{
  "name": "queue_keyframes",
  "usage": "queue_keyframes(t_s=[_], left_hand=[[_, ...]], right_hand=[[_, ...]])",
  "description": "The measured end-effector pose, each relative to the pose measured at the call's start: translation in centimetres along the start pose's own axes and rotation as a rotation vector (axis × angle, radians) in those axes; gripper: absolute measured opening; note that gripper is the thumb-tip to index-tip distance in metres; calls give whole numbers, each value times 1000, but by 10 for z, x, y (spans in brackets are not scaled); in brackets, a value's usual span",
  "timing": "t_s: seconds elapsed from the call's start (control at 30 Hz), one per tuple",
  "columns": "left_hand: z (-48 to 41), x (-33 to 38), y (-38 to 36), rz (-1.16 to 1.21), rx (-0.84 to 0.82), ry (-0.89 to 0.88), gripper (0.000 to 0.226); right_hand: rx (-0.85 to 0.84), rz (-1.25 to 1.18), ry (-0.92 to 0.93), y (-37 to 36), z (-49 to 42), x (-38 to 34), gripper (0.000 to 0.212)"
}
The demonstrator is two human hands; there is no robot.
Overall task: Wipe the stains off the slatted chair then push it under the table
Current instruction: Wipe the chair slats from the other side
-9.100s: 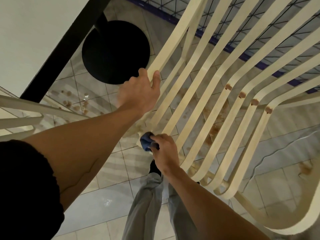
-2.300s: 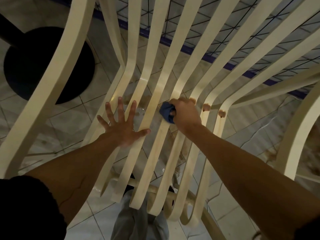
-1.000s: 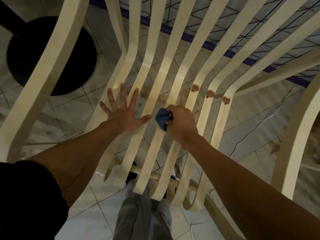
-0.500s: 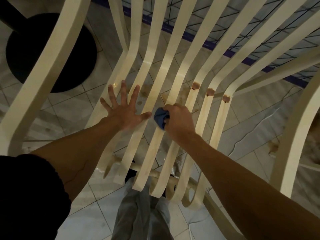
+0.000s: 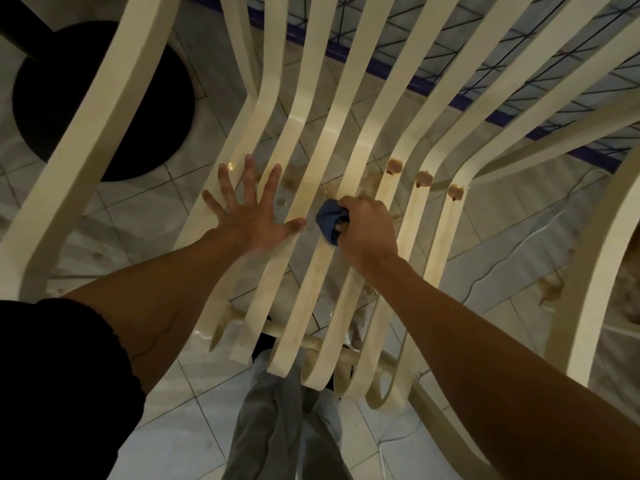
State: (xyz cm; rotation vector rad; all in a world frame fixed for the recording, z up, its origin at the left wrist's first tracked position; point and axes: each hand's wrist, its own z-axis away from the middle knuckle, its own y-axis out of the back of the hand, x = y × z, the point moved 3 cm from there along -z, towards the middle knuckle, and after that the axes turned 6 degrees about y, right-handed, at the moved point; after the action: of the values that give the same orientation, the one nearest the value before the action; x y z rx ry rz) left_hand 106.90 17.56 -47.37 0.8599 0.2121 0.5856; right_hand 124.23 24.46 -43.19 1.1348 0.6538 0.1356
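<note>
The cream slatted chair (image 5: 304, 292) fills the view from above, its seat slats running toward me. My left hand (image 5: 251, 216) lies flat with spread fingers on the left seat slats. My right hand (image 5: 367, 230) grips a bunched blue cloth (image 5: 329, 221) and presses it on a middle slat. Brown stains (image 5: 423, 179) sit at the bends of three slats to the right of the cloth. Brownish streaks run down those slats.
The table's round black base (image 5: 104, 95) and dark post stand on the tiled floor at upper left. A blue-edged grid barrier (image 5: 502, 116) runs behind the chair. The chair's armrests (image 5: 86, 140) rise on both sides. My legs (image 5: 284, 420) are below the seat front. Brown spots mark the floor.
My right hand has slid the cloth back toward me along the slat, then slightly forward again. My left hand has stayed flat on the left slats.
</note>
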Motion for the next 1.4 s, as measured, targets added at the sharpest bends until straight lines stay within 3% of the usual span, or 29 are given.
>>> queue_keyframes(t_s=[0.17,0.3,0.5,0.63,0.8,0.93,1.03,1.23,1.4], left_hand=[[2,0,2,22,-33,-16,108],[2,0,2,29,-39,-5,108],[3,0,1,2,-13,-1,107],[4,0,0,-10,8,-12,105],[4,-4,-2,6,13,-24,104],[15,-9,-11,84,112,-50,101],[32,-14,-19,133,222,-56,98],[74,-39,-39,53,236,-104,80],[87,-56,-58,-34,212,-185,65]], right_hand=[[-108,-110,96,-20,68,-22,32],[-195,-66,185,-18,78,-25,39],[-50,-37,-8,6,19,3,37],[-56,-53,9,1,23,-1,37],[-189,-28,225,-19,85,-23,33],[-211,26,274,-19,79,-20,34],[-139,10,197,-14,60,-15,36],[-114,-49,73,-14,62,-14,43],[-221,-4,219,-23,98,-26,43]])
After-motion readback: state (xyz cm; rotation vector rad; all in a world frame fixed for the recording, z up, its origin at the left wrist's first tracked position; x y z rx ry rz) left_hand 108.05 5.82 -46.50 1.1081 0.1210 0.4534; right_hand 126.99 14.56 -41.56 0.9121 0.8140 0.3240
